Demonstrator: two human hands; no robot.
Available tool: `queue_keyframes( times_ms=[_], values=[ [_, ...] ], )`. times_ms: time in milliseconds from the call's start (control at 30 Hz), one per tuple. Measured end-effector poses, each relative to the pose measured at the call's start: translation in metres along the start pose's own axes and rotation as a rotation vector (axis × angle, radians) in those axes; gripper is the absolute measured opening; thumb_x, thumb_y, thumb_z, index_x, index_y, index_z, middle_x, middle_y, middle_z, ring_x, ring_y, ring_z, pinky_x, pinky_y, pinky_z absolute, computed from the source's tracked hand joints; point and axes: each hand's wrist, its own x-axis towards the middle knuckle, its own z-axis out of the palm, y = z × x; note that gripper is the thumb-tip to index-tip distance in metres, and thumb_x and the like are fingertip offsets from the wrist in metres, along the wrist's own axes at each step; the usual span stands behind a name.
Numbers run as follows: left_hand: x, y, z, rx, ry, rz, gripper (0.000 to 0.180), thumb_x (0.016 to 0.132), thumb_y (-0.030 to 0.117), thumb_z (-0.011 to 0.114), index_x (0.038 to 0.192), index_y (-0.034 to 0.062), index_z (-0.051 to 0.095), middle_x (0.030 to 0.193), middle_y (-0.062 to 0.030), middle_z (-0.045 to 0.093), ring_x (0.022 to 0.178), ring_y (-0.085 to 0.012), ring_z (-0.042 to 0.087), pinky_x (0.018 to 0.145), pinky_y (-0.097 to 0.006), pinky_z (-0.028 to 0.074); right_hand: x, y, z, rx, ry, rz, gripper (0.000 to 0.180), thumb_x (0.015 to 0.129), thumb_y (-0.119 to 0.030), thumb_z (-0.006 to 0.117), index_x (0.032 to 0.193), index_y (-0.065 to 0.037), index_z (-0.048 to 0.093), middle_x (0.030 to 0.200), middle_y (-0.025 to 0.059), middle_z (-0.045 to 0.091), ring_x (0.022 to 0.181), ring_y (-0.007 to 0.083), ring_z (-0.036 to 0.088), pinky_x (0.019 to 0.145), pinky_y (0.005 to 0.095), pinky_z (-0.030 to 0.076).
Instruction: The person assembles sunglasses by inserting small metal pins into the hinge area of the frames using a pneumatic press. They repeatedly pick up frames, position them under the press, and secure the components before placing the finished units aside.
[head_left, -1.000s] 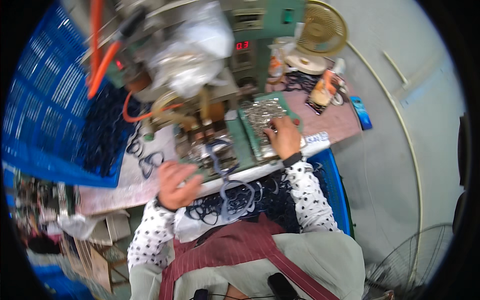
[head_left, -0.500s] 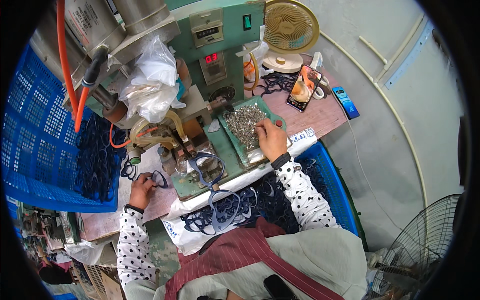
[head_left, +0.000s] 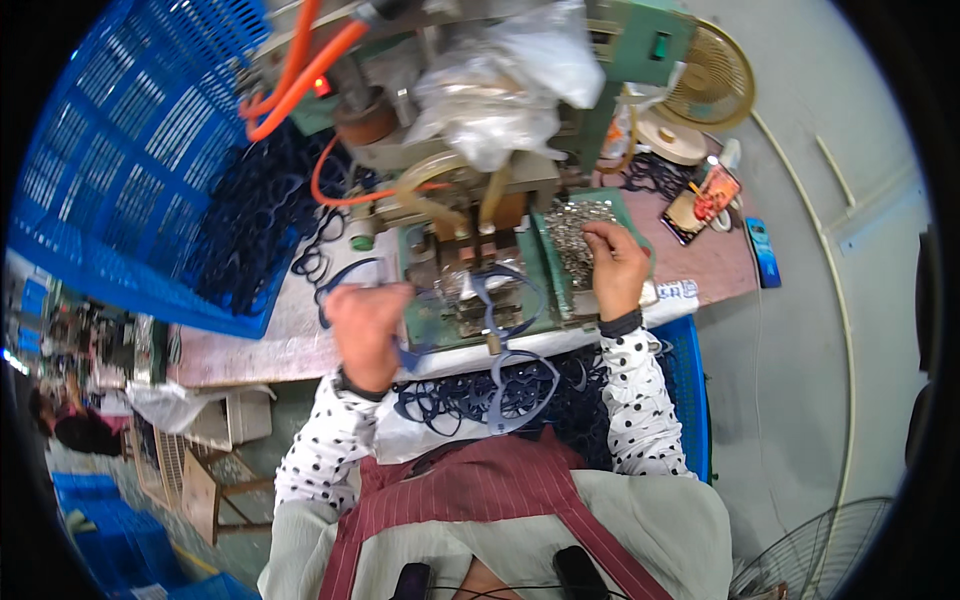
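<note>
head view: lap is covered by a maroon striped apron. just beyond, dark blue frames are seen heaped below the worktop edge, partly in a blue crate. forearms are covered by polka-dot sleeves.

left hand is blurred, raised above the front of the pink worktop; fingers look closed on a dark blue spectacle frame, whose rims are seen either side of the hand. exact finger contact is lost to blur.

right hand is held over the near right side of a green tray filled with small shiny metal parts. thumb and fingertips are brought close together; whether a part is pinched cannot be told.

between the hands, a blue-grey frame is seated by its upper rim at the fixture of a green machine, lower rim hung over the heap. orange hoses and a clear plastic bag are seen above.

farther off: at left, a large blue basket is tilted, more dark frames inside; at right, a lit phone, a blue phone and a tan fan are placed.
</note>
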Motion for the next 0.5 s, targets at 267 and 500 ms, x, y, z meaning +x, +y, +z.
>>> queue_keyframes(
  times_ms=[267,500],
  values=[
    [0.03,0.062,0.025,-0.308,0.051,0.252,0.036,0.075,0.012,0.069,0.111,0.0076,0.065,0.1,-0.0051,0.068,0.087,-0.0193,0.063,0.086,-0.037,0.048,-0.012,-0.099,-0.002,0.381,-0.406,0.113,0.015,0.08,0.002,0.068,0.092,-0.001,0.074,0.087,0.0021,0.067,0.069,0.0055,0.054,0.06,0.0188,0.04],
    [0.022,0.06,0.031,-0.452,-0.013,0.353,0.037,0.078,0.017,0.072,0.112,0.0034,0.066,0.101,-0.009,0.068,0.082,-0.0233,0.063,0.082,-0.039,0.05,-0.013,-0.103,0.02,0.441,-0.382,0.289,0.037,0.074,-0.004,0.075,0.106,-0.001,0.056,0.079,0.0072,0.069,0.059,0.0049,0.053,0.052,0.0217,0.041]
  ],
)
